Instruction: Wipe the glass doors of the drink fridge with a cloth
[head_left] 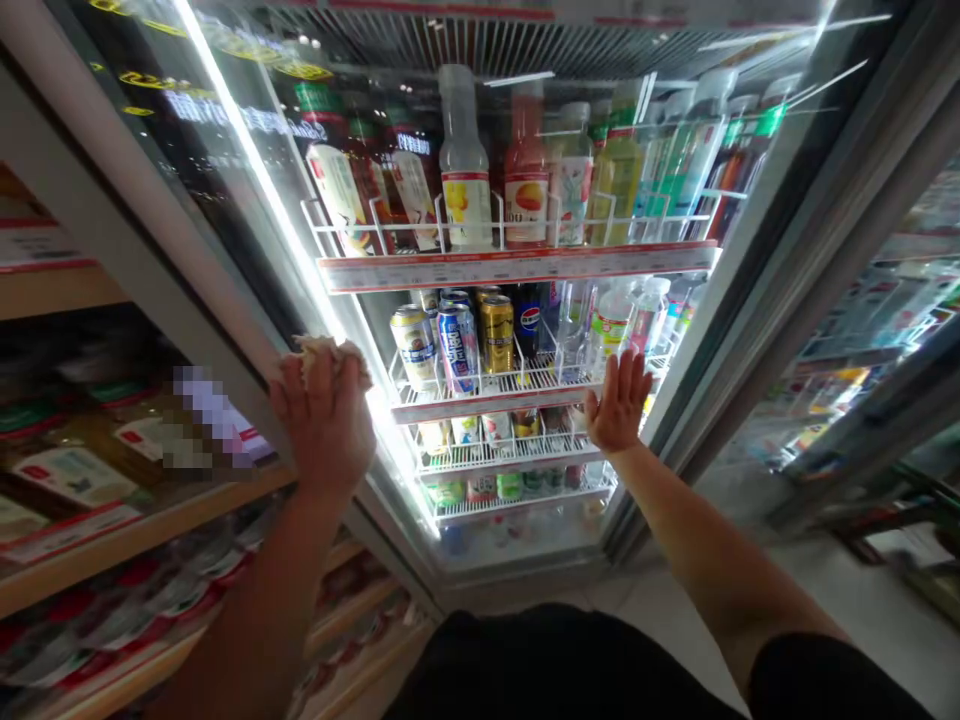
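I face a lit drinks fridge with a glass door [525,330]. My left hand [326,415] presses a crumpled pale cloth [330,352] against the door's left edge, by the bright light strip; its fingers are closed over the cloth. My right hand [619,400] lies flat on the glass lower right, fingers spread, holding nothing. Behind the glass, bottles [465,165] stand on the upper wire shelf and cans [457,345] on the shelf below.
Wooden shelves [135,535] with packaged goods stand to the left of the fridge. Another glass cooler door [862,400] is on the right. Grey floor [862,600] lies at the lower right.
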